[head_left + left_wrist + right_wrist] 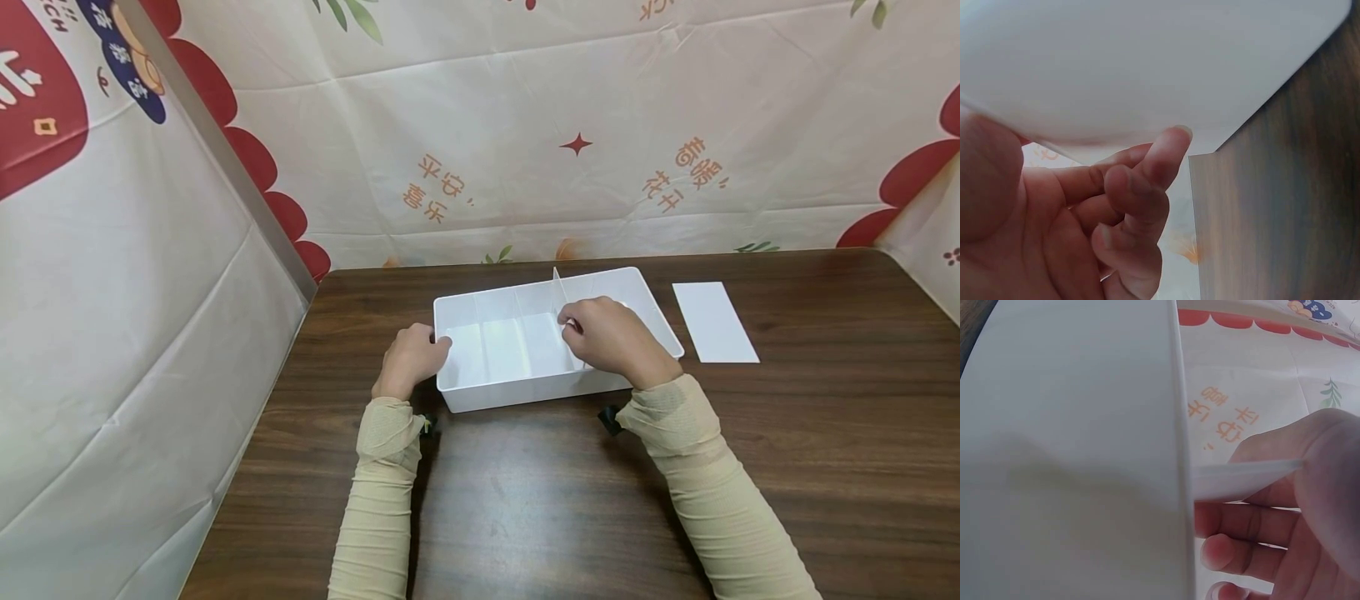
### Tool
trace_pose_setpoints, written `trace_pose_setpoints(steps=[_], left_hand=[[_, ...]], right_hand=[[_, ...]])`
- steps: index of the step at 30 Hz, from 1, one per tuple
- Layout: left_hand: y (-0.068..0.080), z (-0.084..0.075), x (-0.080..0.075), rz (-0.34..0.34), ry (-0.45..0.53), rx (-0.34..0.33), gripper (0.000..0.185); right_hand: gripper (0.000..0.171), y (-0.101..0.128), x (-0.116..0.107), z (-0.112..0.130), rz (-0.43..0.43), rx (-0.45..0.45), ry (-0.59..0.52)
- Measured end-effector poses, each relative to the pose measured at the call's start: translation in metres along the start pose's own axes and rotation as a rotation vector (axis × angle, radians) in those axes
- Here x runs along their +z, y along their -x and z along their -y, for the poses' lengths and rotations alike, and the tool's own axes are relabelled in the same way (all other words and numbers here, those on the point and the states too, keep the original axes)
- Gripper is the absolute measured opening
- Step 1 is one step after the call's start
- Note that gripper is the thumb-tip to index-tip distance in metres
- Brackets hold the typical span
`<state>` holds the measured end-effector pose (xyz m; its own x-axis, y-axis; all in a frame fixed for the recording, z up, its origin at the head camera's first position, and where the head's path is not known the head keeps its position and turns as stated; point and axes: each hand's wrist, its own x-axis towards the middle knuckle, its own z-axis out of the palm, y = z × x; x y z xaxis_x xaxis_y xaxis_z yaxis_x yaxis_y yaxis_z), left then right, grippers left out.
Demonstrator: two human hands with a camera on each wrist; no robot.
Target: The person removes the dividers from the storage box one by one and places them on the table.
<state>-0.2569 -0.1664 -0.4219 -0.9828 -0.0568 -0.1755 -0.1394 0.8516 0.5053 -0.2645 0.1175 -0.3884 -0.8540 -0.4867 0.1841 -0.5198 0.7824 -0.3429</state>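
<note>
- Two forearms in beige sleeves come up from the bottom edge of the head view, over the dark wood tabletop (525, 500).
- Left hand (411, 360) sits left of centre at the left end of the white box (491, 393); thumb lies over the rim and fingers curl against the outer wall, gripping it.
- Left wrist view: curled fingers (1147, 181) lie under the box's white wall (1147, 62), fingertip touching it.
- Right hand (611, 337) is at frame centre, over the right part of the box; fingers are bunched together, pinching a thin white divider (558, 293) that stands upright across the box.
- Right wrist view: thumb and fingers (1254, 525) are clamped on the divider's thin edge (1241, 478), just beside the box wall (1072, 450).
- Box is open-topped and sits mid-tabletop, centre of frame; faint slot lines show on its inner walls.
- Flat white sheet (714, 322) lies on the tabletop right of the box, apart from it.
- Printed cloth backdrop (525, 125) with red shapes and orange characters fills the upper frame and left side.
</note>
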Motion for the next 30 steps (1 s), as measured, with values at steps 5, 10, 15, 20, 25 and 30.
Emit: trace_pose_setpoints(steps=[5,10,15,20,25,30], left_hand=[[0.0006,-0.0005,-0.0008,0.001,-0.006,0.004,0.033],[0.0004,-0.0005,-0.0009,0.0,0.0,0.003,0.033],[0.0004,0.0001,-0.0006,0.006,0.0,-0.001,0.033],[0.0006,-0.0007,-0.0008,0.008,-0.005,-0.006,0.033],[0.0009,-0.0011,-0.001,0.011,-0.003,-0.007,0.033],[0.0009,-0.0015,-0.0009,0.004,0.002,-0.005,0.033]], right_hand=[[0.027,-0.0001,-0.0012,0.0003,0.004,0.007,0.001],[0.025,-0.0003,-0.0016,0.0002,0.001,0.008,-0.002],[0.026,0.0004,-0.0021,0.0003,0.001,0.001,-0.009],[0.025,0.0006,-0.0027,0.0003,-0.004,-0.001,-0.006],[0.025,0.0007,-0.0033,0.0004,-0.004,0.002,-0.008],[0.026,0.0009,-0.0035,0.0002,-0.007,0.001,-0.011]])
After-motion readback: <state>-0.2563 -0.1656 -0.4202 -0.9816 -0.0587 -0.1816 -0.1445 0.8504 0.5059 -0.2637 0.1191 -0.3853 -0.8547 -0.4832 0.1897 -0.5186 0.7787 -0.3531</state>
